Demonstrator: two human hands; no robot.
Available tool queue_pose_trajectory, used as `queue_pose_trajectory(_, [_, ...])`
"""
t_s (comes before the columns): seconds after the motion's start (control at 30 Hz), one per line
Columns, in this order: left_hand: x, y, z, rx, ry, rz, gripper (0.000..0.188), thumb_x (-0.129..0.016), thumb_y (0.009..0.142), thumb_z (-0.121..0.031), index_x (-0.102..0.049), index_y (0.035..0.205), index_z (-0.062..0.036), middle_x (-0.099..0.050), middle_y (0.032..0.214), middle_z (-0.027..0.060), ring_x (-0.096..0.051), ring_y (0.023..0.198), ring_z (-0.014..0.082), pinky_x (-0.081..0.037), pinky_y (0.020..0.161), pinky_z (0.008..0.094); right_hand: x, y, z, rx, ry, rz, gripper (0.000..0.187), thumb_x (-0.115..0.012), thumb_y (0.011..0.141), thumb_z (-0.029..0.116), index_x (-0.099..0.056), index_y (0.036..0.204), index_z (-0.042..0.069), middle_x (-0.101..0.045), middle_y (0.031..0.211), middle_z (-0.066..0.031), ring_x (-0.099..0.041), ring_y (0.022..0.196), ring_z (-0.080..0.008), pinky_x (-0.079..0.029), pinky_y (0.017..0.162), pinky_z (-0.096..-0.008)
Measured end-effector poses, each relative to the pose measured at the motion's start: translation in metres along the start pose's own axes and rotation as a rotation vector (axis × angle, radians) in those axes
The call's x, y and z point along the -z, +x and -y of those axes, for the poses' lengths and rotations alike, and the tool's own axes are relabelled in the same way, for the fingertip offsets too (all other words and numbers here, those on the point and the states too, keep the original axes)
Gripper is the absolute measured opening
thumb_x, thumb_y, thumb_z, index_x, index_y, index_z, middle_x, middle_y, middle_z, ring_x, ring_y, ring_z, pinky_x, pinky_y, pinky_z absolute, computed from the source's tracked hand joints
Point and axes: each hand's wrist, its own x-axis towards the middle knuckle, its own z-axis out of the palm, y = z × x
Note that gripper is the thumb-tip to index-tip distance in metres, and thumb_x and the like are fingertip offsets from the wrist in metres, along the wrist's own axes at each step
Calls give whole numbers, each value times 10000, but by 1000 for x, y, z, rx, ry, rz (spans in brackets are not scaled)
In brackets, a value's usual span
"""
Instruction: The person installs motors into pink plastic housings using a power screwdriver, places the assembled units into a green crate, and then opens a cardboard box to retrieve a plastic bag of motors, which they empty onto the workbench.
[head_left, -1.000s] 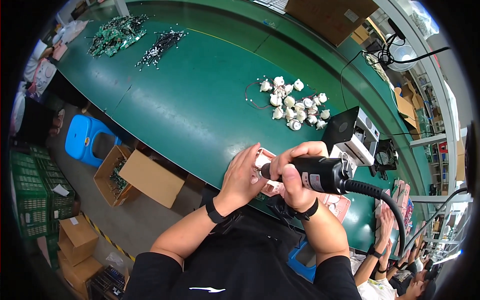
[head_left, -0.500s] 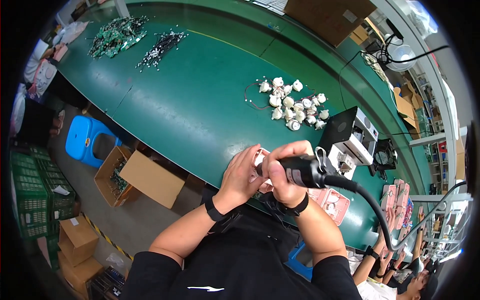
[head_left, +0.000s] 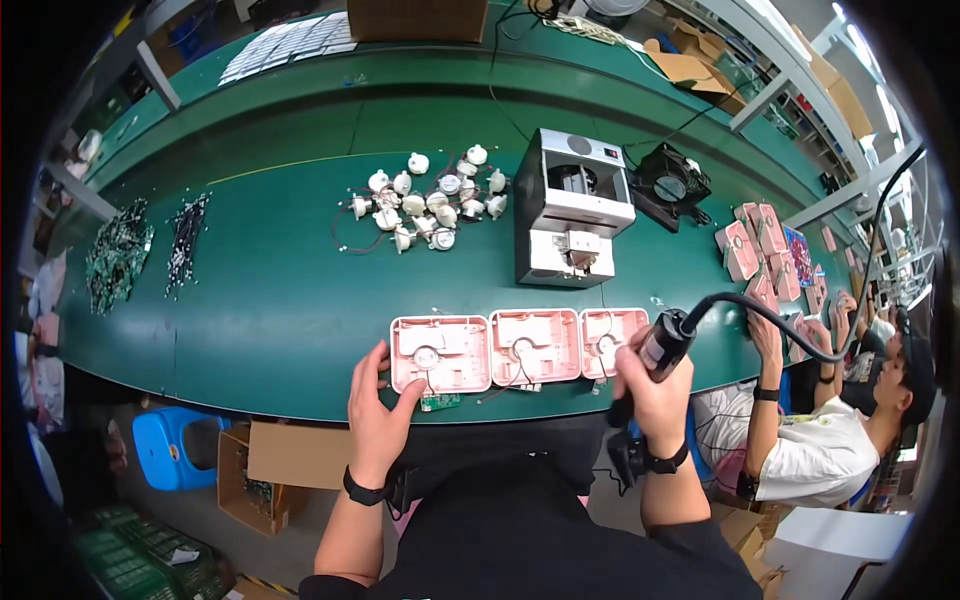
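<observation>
Three shallow pink plastic housings lie in a row along the near table edge: a left housing (head_left: 465, 375), a middle housing (head_left: 535, 375) and a right housing (head_left: 625, 320). Each has a round part and thin wires inside. My left hand (head_left: 380, 420) is open, fingers and thumb apart, touching the left housing's near left corner. A green circuit board (head_left: 440, 402) sits at that housing's front edge. My right hand (head_left: 655, 395) is wrapped round a black corded electric screwdriver (head_left: 664, 345), above and beside the right housing. Its tip is hidden.
Behind the housings stand several white motor-like parts (head_left: 440, 205) with wires, a black and silver machine (head_left: 575, 210) and a black fan (head_left: 672, 185). Circuit boards (head_left: 118, 255) and cables (head_left: 186, 240) are piled at left. At right, a co-worker (head_left: 830, 445) sits near stacked pink housings (head_left: 765, 240).
My view has swung right. My hands have moved apart: the left is at the left housing's corner, and the right has carried the screwdriver away to the right.
</observation>
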Motion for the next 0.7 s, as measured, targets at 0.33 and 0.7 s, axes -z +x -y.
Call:
queue_pose_trajectory(0.33, [-22, -4, -13, 15, 160, 56, 518, -677, 851, -148, -482, 1302, 15, -562, 1168, 142, -576, 916, 225, -475, 812, 329, 89, -3, -76, -187, -354, -301, 318, -739, 787, 192, -555, 949, -11, -572, 663, -23, -539, 482, -87, -423, 453, -240])
queue_pose_trajectory(0.7, [-108, -2, -73, 91, -183, 433, 589, -681, 861, -153, -423, 1350, 49, -550, 1247, 190, -591, 1085, 229, -475, 910, 317, 188, 34, -88, -239, -261, -389, 347, -739, 791, 235, -566, 964, -12, -579, 660, -26, -567, 475, -108, -442, 437, -251])
